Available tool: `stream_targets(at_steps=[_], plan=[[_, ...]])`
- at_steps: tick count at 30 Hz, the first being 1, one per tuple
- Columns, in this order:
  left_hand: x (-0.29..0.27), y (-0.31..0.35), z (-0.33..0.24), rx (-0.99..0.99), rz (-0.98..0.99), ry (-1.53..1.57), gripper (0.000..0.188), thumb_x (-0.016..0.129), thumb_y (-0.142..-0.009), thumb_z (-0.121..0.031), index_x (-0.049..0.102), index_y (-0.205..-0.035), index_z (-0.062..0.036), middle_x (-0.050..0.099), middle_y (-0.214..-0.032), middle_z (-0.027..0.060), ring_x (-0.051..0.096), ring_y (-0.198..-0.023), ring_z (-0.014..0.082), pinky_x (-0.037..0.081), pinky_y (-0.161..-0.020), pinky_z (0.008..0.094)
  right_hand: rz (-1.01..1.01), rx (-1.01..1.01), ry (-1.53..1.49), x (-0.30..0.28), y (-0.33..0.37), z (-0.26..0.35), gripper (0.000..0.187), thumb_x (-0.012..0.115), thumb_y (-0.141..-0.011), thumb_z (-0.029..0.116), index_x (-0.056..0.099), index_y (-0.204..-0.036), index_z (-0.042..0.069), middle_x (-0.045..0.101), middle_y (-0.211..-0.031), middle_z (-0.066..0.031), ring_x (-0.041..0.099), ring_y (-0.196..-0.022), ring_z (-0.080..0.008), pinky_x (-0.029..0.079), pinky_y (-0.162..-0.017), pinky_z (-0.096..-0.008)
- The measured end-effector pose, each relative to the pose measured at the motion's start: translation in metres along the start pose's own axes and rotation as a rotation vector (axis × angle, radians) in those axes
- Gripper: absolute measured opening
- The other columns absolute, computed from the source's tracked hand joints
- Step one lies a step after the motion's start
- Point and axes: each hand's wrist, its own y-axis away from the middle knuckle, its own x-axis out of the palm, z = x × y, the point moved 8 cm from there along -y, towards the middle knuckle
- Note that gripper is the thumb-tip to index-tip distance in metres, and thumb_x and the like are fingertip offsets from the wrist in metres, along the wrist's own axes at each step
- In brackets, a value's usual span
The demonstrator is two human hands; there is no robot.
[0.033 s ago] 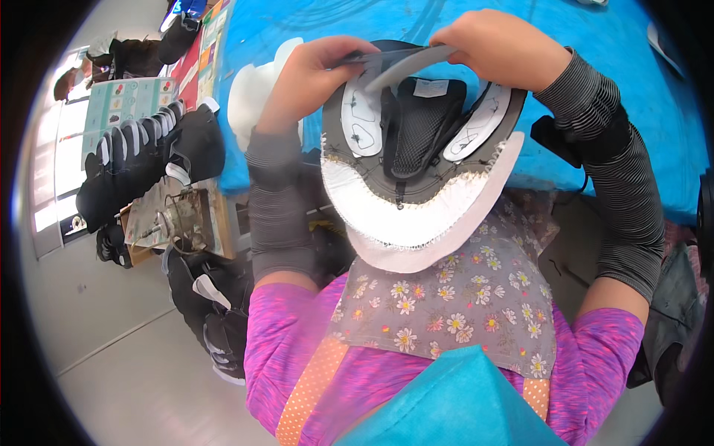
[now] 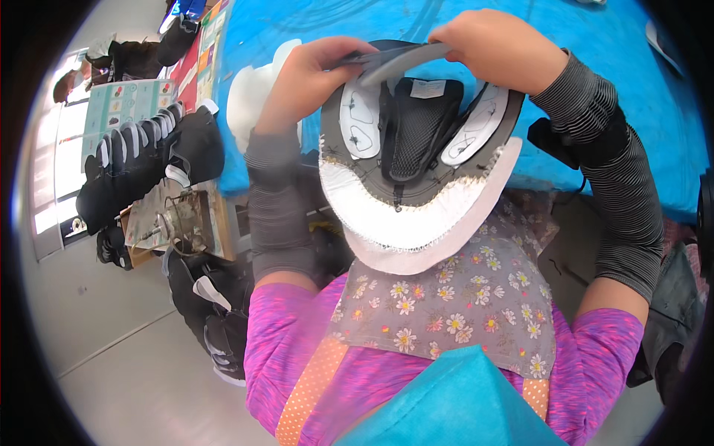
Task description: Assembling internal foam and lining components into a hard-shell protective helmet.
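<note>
A dark grey and black shoe upper (image 2: pixel 368 175) hangs over the near edge of the blue table, against my apron. White padding (image 2: pixel 405 227) runs along its near curve, and a black mesh tongue (image 2: pixel 420 126) lies in its middle. At the upper's far left edge, my left hand (image 2: pixel 309 78) is closed, pinching it between thumb and fingers. My right hand (image 2: pixel 498 48) is also closed, its fingertips on one end of a curved grey strip (image 2: pixel 405 63). The strip bends across the far part of the upper toward my left fingertips. Its other end is hidden there.
The blue-covered table (image 2: pixel 297 18) spreads ahead. White shaped pieces (image 2: pixel 249 104) lie on it beside my left forearm. A row of black shoe uppers (image 2: pixel 123 175) stands at the left, above a metal machine part (image 2: pixel 178 219). A black object (image 2: pixel 554 141) sits by my right sleeve.
The shoe upper has shifted very slightly left. The grey strip bows a little more between my hands, and both hands keep their hold.
</note>
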Motion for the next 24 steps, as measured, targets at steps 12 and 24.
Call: stream_targets(at_steps=[12,24], plan=[[0.004,0.011,0.002,-0.108,-0.099,0.151,0.036,0.066,-0.090,0.004,0.066,-0.127,0.0043,0.072,-0.114,0.0102,0.067,-0.104,0.0122,0.053,-0.093,0.0254,-0.158,0.146,-0.027,-0.005,-0.009,-0.002,0.008,0.061,-0.080,0.006,0.067,-0.084,0.003,0.067,-0.079,-0.0187,0.068,-0.077,-0.0390,0.054,-0.066,-0.0488],[-0.004,0.016,-0.022,-0.007,-0.393,-0.180,0.022,0.076,-0.089,-0.011,0.075,-0.107,0.0018,0.077,-0.091,0.0095,0.070,-0.083,0.0093,0.054,-0.075,0.0225,-0.227,0.137,-0.032,-0.010,-0.011,0.003,0.007,0.063,-0.077,0.006,0.068,-0.080,0.003,0.068,-0.078,-0.0196,0.068,-0.075,-0.0387,0.053,-0.064,-0.0486]])
